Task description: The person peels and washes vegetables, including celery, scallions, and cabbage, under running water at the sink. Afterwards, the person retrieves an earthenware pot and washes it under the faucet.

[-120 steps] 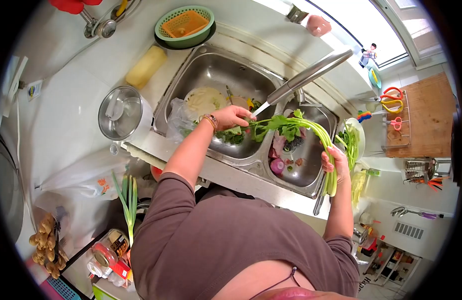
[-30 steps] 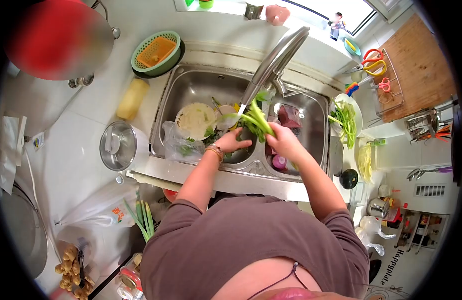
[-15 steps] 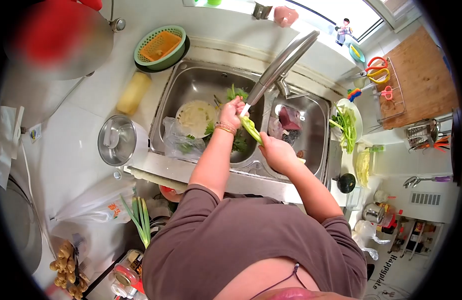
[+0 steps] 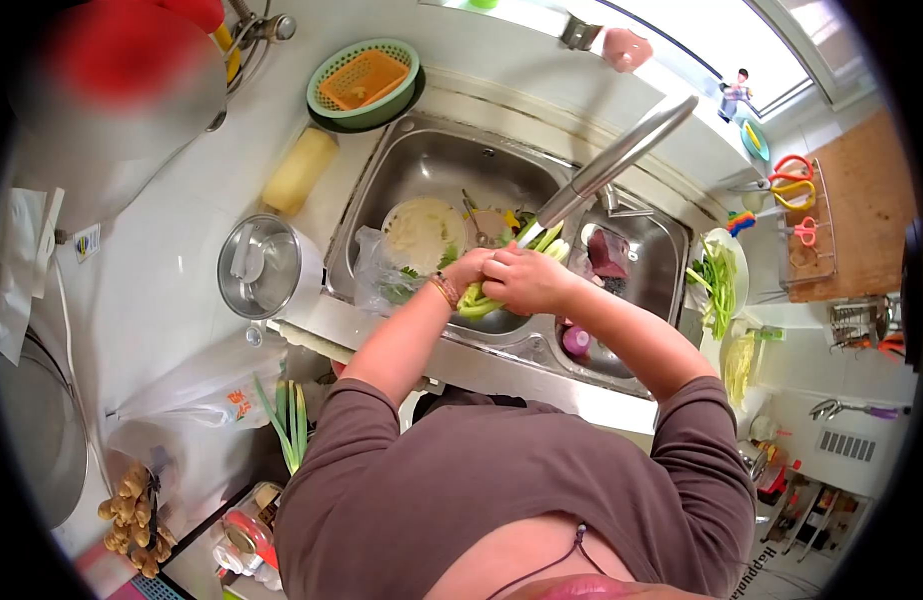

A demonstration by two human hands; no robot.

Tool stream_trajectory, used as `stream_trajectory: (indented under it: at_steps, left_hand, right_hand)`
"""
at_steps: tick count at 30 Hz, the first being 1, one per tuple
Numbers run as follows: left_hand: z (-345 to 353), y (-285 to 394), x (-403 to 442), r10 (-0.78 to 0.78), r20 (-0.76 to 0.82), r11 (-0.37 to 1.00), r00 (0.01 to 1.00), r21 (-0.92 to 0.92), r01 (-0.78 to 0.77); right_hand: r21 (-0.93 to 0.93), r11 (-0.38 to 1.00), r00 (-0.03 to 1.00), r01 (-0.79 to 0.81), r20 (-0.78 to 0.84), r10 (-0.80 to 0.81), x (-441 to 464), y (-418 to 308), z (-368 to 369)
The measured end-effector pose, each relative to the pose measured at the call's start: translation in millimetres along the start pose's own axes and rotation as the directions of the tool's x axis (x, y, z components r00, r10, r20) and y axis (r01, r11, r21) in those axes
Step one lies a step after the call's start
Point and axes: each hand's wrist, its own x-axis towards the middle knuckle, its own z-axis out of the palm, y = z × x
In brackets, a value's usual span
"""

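Observation:
Both hands are close together over the left sink basin, under the steel faucet. My left hand is closed round a light green celery bunch, a bracelet on its wrist. My right hand overlaps it and grips the same celery, fingers wrapped and partly hidden. The stalks stick out on both sides of the hands. A round bowl of whitish contents lies in the basin, with a clear plastic bag and green leaves beside it.
The right basin holds reddish meat and a purple onion. Further right, a plate bears green stalks. To the left stand a metal pot, a yellowish roll-shaped item and a green basket. Scissors hang by a wooden board.
My hands have come together, the right one moving left and up onto the celery beside the left. The celery now points to the upper right. The whole view has shifted slightly.

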Motion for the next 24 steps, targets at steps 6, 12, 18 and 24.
stream_trajectory:
  at_steps: [6,12,18,24]
  left_hand:
    - [14.6,-13.3,-4.6,0.137,0.025,0.966,0.990,-0.223,-0.128]
    - [24.6,-10.7,2.7,0.250,0.064,0.903,0.966,-0.374,-0.209]
    - [29.9,-12.4,3.5,-0.006,0.164,0.754,0.986,-0.647,0.113]
    - [22.2,-21.9,4.6,0.064,-0.399,0.907,0.915,-0.358,-0.220]
  right_hand:
    - [0.269,0.949,0.949,-0.165,-0.219,0.227,0.5,3.6,21.0]
    - [0.286,0.901,0.846,-0.327,-0.336,0.414,0.0,2.2,24.0]
    - [0.572,0.640,0.600,-0.512,-0.295,0.744,11.5,29.9,43.1]
    - [0.683,0.075,0.449,-0.727,0.390,0.804,15.2,49.3,45.4]
